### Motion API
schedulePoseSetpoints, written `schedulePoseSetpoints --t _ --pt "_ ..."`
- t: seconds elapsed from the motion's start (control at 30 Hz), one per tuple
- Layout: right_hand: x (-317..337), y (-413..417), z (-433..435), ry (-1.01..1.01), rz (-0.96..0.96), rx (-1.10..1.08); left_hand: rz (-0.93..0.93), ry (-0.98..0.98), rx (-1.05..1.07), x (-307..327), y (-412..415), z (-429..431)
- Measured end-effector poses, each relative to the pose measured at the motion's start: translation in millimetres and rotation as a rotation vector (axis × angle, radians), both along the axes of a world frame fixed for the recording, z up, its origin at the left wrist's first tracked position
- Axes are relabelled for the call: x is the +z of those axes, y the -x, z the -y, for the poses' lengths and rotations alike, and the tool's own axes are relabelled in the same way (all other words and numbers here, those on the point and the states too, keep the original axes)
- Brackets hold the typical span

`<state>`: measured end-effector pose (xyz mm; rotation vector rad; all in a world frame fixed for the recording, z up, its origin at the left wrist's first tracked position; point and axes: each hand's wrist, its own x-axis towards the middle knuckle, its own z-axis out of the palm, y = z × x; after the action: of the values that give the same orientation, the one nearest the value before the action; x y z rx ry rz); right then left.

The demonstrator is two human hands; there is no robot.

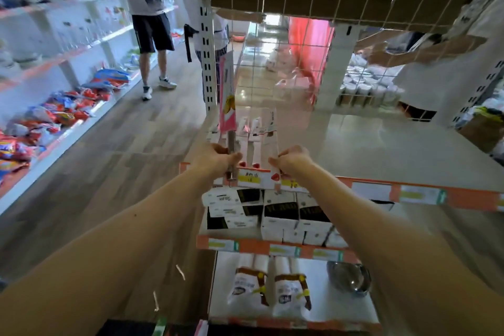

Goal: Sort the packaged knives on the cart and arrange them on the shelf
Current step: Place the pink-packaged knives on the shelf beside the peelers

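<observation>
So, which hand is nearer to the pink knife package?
Left. The left hand grips the handle end of the pink knife package; the right hand is to its right, pinching the white packages.

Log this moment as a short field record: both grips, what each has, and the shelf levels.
left grip: holds pink packaged knife by its metal handle, pack upright
right grip: pinches the near corner of clear knife pack
top shelf: both packs at its front left corner
middle level: black-and-white boxes
bottom level: white bags, metal bowl
</observation>
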<state>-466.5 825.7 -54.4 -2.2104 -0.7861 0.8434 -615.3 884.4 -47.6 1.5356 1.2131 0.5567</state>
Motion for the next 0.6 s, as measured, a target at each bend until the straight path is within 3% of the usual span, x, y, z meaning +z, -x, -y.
schedulePoseSetpoints --t 0.6 --pt "-19 -31 -42 -0.047 -0.081 0.013 -0.030 0.104 0.018 -7 -21 -23"
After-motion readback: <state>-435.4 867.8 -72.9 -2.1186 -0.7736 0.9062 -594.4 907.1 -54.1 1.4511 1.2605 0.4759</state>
